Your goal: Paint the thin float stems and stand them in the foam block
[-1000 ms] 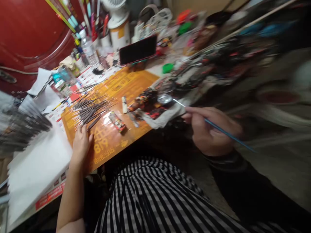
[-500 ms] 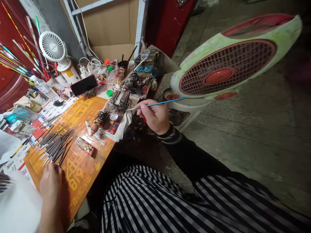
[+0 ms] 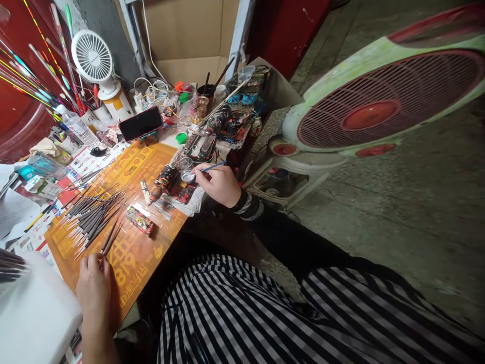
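My right hand (image 3: 223,186) is closed in a pinch on a thin blue paintbrush (image 3: 216,166). Its pale tip reaches a small round dish (image 3: 187,176) of whitish paint on the paint-crusted clutter at the board's right edge. Near the front of the orange board (image 3: 166,156), my left hand (image 3: 93,283) has its fingers closed around the lower end of a thin dark float stick (image 3: 109,238). Just beyond it lies a loose pile of similar dark sticks (image 3: 94,215) with pale, pinkish tips. A paint-spattered block (image 3: 140,221) rests right of the pile.
A phone (image 3: 141,124) leans on a stand behind the board. Further back stand a small white fan (image 3: 92,55), a bottle (image 3: 78,126) and several bright fishing floats (image 3: 34,91). A large green-and-red fan (image 3: 371,115) stands at right. White foam (image 3: 41,308) fills the lower left.
My right hand has moved left and down, bringing the brush tip to the small dish. My left hand keeps its grip near the pile. The whole view has shifted slightly.
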The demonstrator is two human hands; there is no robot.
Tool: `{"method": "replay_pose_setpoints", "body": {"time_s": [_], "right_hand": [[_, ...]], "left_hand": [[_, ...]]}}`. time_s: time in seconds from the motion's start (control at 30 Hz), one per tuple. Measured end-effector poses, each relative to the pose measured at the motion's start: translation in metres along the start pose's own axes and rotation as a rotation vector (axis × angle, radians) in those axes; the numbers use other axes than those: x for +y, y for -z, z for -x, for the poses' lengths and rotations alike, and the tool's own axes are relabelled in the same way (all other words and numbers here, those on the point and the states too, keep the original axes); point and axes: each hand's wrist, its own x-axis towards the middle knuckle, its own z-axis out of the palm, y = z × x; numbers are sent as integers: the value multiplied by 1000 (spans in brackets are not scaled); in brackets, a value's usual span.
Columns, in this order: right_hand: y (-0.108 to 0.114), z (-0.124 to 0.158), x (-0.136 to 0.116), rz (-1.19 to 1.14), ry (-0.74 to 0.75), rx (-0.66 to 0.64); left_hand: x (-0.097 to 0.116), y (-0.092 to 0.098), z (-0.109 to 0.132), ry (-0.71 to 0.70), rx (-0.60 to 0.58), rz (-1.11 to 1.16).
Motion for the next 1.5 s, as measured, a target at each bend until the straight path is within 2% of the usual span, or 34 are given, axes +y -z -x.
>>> {"method": "replay_pose_setpoints", "body": {"time_s": [0.27, 0.53, 0.63, 0.8, 0.93, 1.1, 1.3, 1.5], "right_hand": [[-2, -1, 0, 4, -21, -30], [5, 0, -4, -67, -74, -43], [13, 1, -7, -131, -146, -37], [23, 4, -8, -216, -252, -45], [27, 6, -7, -254, -302, -34], [35, 6, -8, -256, -332, -11], [42, 6, -10, -245, -363, -2], [36, 10, -6, -226, -256, -94]], "left_hand": [[-12, -13, -2, -31, 41, 64], [-12, -10, 3, 9, 73, 86], [-12, -7, 10, 5, 157, 88], [-12, -6, 22, -167, 374, 196], [-10, -4, 28, -258, 463, 277], [-10, -1, 33, -285, 504, 294], [-13, -2, 36, -329, 502, 331], [-14, -5, 36, -370, 502, 351]]}}
